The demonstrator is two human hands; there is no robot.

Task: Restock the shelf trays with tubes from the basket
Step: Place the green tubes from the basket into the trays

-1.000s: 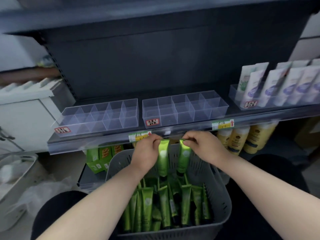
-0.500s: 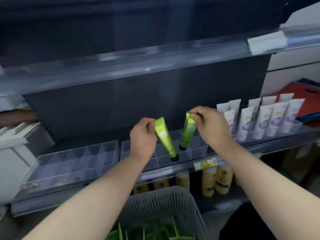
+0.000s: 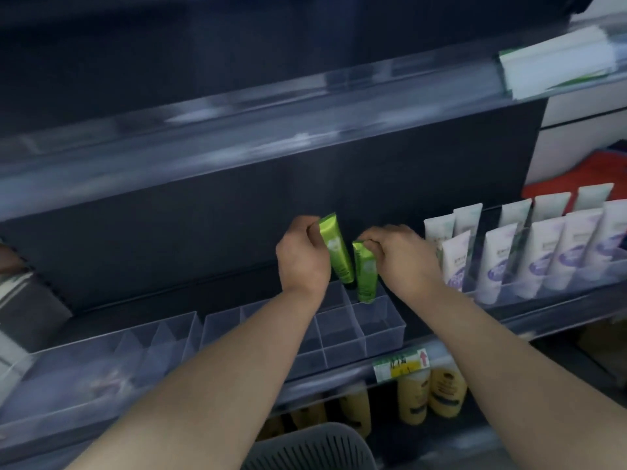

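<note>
Far left of both grips: a clear divided tray [image 3: 163, 337] sits on the shelf [image 3: 332, 379]; its compartments hold nothing; blurred.

Below the grips: a second clear tray [image 3: 385, 334], just beside the first. The forearms cover part of it. The compartments in view hold nothing.

Left grip [image 3: 302, 262]: fingers and thumb curled, pinching the flat top end of the left tube [image 3: 336, 249]. This green tube hangs tilted, top leaning left, lower end pointing down toward the back row of the second tray. The lower end is above the tray rim; contact with the tray cannot be told.

Right tube [image 3: 365, 273]: green, just right of the left tube and lower, the two nearly touching along their sides. It is near upright. Its lower end reaches the back-right compartment of the second tray; whether it rests on the tray floor cannot be told.

Right grip [image 3: 403, 256]: fingers curled, pinching the top end of the right tube from the right side.

Right of the right grip: rows of white tubes [image 3: 502, 262] stand upright in a clear holder on the same shelf, the nearest just beside the knuckles.

Below, near the body: the grey perforated rim of the basket [image 3: 315, 449] between the forearms; its contents are out of frame. Below the right grip, a yellow price label [image 3: 402, 364] on the shelf edge, and yellow bottles [image 3: 444, 391] on the shelf beneath.
</note>
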